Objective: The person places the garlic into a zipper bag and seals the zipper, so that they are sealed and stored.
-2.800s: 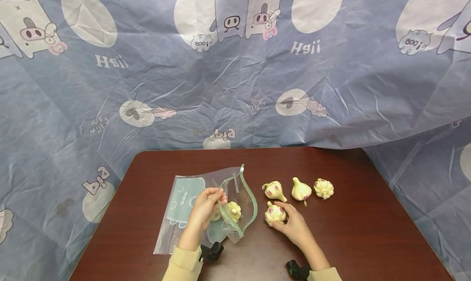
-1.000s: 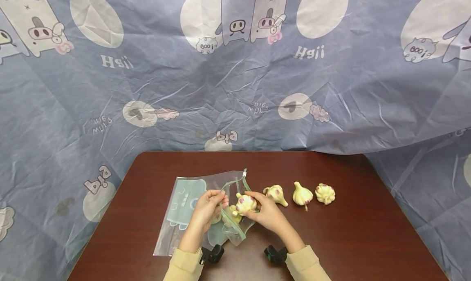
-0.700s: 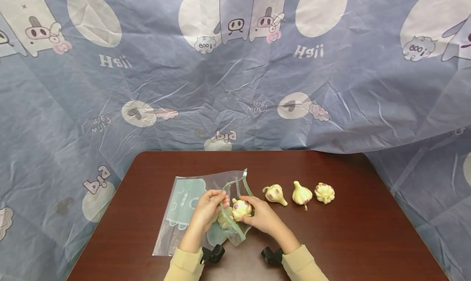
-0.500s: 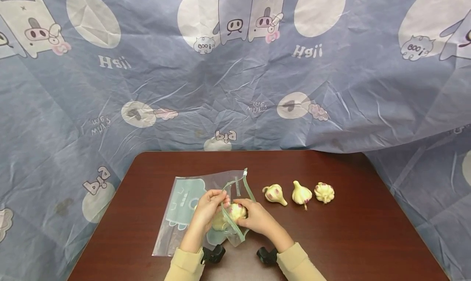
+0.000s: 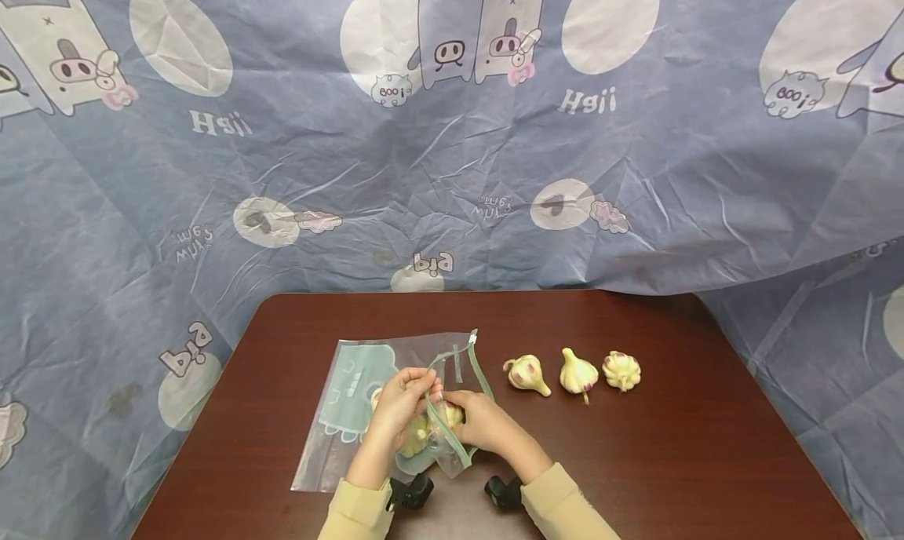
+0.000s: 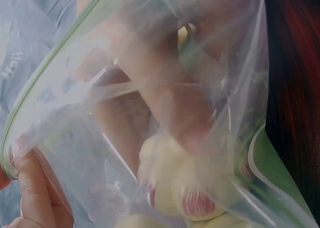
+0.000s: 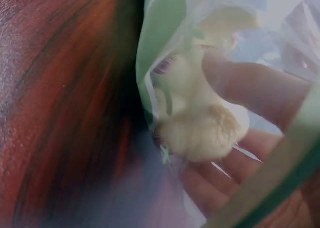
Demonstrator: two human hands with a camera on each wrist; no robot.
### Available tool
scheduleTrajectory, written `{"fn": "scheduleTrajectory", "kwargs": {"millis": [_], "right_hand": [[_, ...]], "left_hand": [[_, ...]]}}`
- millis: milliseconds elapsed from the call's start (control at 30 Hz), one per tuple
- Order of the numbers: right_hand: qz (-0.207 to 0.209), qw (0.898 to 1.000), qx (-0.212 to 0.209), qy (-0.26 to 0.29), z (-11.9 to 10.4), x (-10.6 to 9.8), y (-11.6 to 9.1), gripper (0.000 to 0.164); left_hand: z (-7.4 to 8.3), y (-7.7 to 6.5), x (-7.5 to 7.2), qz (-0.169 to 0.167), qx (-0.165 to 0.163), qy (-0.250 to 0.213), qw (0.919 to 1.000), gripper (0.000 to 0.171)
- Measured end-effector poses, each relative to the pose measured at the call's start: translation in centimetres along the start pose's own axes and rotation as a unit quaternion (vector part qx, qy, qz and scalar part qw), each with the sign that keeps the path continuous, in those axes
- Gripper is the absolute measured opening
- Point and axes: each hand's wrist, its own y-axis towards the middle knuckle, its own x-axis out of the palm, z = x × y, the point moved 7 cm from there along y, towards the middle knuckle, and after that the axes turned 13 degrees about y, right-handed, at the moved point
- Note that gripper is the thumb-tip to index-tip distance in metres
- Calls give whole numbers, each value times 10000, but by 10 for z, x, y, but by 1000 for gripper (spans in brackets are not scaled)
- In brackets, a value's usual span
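A clear zip bag (image 5: 356, 379) with a green rim and a pale green cartoon print lies on the table, its mouth gaping to the right. My left hand (image 5: 395, 410) pinches the near side of that rim between thumb and fingers. Inside the mouth, my right hand (image 5: 492, 428) grips a garlic bulb (image 5: 454, 414) with purple patches. In the right wrist view, thumb and fingers curl round the bulb (image 7: 200, 133), seen through the plastic. Another garlic bulb (image 5: 415, 441) shows deeper in the bag, partly covered by my left hand.
To the right of the bag, three garlic bulbs stand in a row: one on its side (image 5: 526, 373), one with its stem up (image 5: 578, 373) and a rounder one (image 5: 622, 370). The dark red table (image 5: 671, 446) meets a blue printed cloth (image 5: 452, 163) behind.
My right hand has picked up a garlic bulb from the table and carried it left into the bag's mouth, moving deeper lately. My left hand keeps its pinch on the rim.
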Motion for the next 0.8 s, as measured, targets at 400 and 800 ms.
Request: {"fn": "scheduleTrajectory", "kwargs": {"millis": [400,800], "right_hand": [[448,9974,-4,560,-16,-29,-17,53],[1388,9761,-158,1667,-13,-74,-45,43]], "left_hand": [[2,0,0,-34,58,-15,10000,23],[4,-1,-2,8,43,-86,10000,20]]}}
